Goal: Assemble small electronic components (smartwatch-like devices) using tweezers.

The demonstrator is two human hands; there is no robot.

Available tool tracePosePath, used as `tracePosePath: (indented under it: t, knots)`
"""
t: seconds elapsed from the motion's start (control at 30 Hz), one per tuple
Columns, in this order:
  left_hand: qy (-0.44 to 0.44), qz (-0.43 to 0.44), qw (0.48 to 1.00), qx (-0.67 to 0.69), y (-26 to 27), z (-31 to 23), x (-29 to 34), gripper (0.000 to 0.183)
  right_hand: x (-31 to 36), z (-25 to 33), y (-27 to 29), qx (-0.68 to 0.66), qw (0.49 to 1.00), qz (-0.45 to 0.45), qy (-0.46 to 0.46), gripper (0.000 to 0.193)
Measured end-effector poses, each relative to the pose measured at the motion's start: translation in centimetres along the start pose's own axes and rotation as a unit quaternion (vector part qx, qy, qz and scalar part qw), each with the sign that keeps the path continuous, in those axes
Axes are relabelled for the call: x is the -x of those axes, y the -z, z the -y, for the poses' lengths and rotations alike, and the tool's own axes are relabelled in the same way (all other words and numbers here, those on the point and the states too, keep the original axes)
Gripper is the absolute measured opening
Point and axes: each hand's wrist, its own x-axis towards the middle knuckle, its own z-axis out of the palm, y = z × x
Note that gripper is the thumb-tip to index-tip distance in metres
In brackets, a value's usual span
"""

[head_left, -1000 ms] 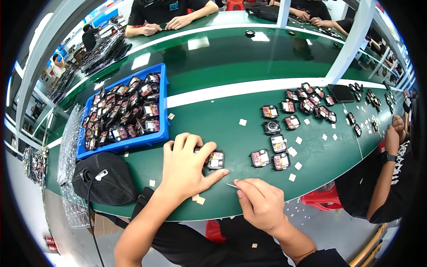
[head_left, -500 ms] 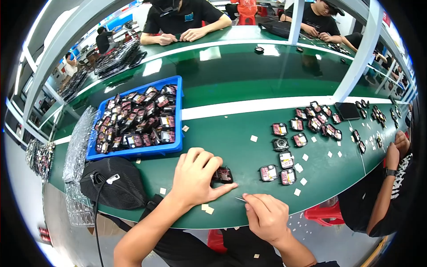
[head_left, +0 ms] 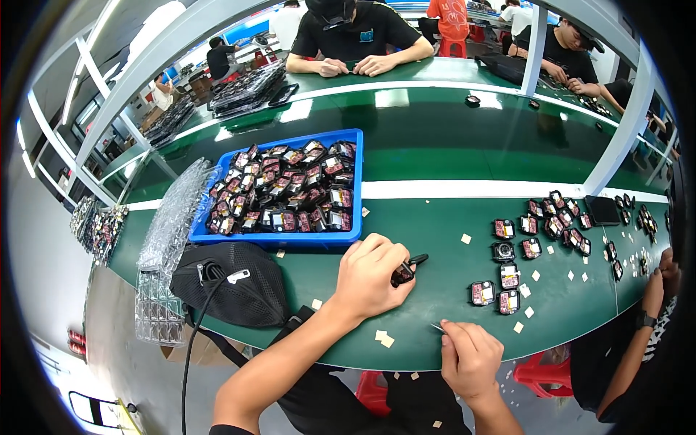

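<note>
My left hand (head_left: 371, 279) is closed around a small black device case (head_left: 403, 272), which it holds tilted above the green table (head_left: 428, 290). The fingers hide much of that case. To its right, my right hand (head_left: 473, 357) is closed in a pinch on tweezers (head_left: 437, 328); only their thin metal tip shows. Similar open cases (head_left: 509, 301) with reddish boards and pale labels lie in a loose group further right. One case (head_left: 502, 251) in that group lies with a dark round face up. Small cream squares (head_left: 384, 338) lie between my forearms.
A blue tray (head_left: 359, 188) heaped with such cases stands at the back left. Beside it are clear plastic trays (head_left: 161, 290) and a black mesh bag (head_left: 232, 286). A dark flat box (head_left: 602, 211) lies near the right upright. Other people sit opposite and at the right.
The view has shifted left, so the scene sits further right in the picture. My left hand has tilted the case up from its earlier, flatter position. My right hand keeps its pinch.
</note>
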Motion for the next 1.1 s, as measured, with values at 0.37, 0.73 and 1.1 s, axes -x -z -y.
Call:
tracePosePath:
  t: [0.37, 0.73, 1.1]
  knots:
    - [0.065, -0.035, 0.994, 0.081, 0.1, 0.3, -0.1, 0.025, 0.1, 0.1, -0.1, 0.002, 1.000, -0.003, 0.006, 0.025]
    - [0.086, -0.093, 0.983, 0.131, 0.1, -0.1, -0.3, 0.026, -0.1, 0.5, 0.3, -0.012, 1.000, 0.006, 0.002, 0.019]
    - [0.152, -0.163, 0.963, 0.152, 5.6, 0.8, -4.1, 0.026, 0.3, -0.2, -0.3, 0.009, 1.000, -0.019, 0.021, 0.025]
